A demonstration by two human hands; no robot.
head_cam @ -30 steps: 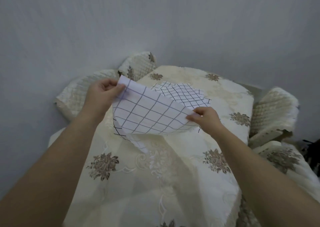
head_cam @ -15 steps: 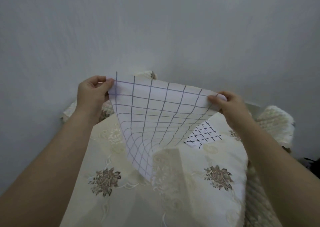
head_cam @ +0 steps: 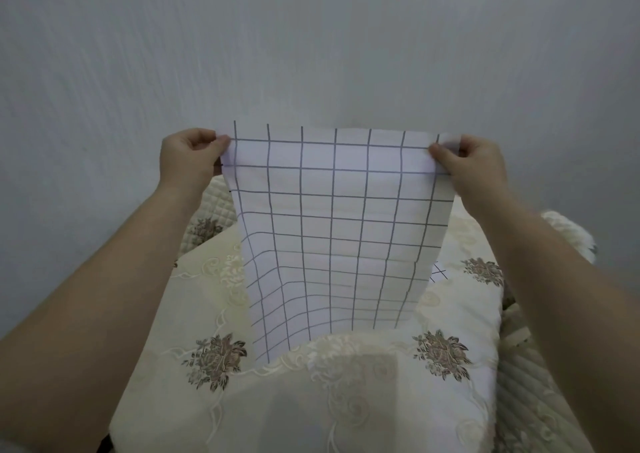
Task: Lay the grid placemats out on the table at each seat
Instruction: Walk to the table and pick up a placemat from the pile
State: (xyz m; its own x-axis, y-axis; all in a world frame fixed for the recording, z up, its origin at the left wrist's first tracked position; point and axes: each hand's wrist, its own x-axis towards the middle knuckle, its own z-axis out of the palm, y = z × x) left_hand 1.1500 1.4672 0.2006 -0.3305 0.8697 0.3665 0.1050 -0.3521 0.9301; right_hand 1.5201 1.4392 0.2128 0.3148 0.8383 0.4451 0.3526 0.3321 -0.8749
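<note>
We are looking down on the desk (head_cam: 346,414), which is draped in a cream cloth (head_cam: 180,314) with brown flower motifs. Its far edge is lying close to a plain pale wall (head_cam: 311,37). A quilted chair cover (head_cam: 211,210) is showing past the far left corner. Another chair cover (head_cam: 526,383) is running along the right edge, where the cloth is dropping away. Bare cloth is showing on the left, the right and the near side.

The placemat (head_cam: 332,231) is hanging above the middle of the desk, with both top corners lifted level against the wall. It is a thin white sheet ruled with dark grey lines into a square grid. The lower part is curving toward us and the grid is bunching there. Its bottom edge is reaching the cloth, but we cannot tell whether it is touching.

The left hand (head_cam: 188,162) is pinching the top left corner between thumb and curled fingers. The right hand (head_cam: 471,165) is pinching the top right corner in the same way.

A sliver of a second placemat (head_cam: 439,274) is lying flat on the cloth, peeking out behind the hanging sheet's right edge.
</note>
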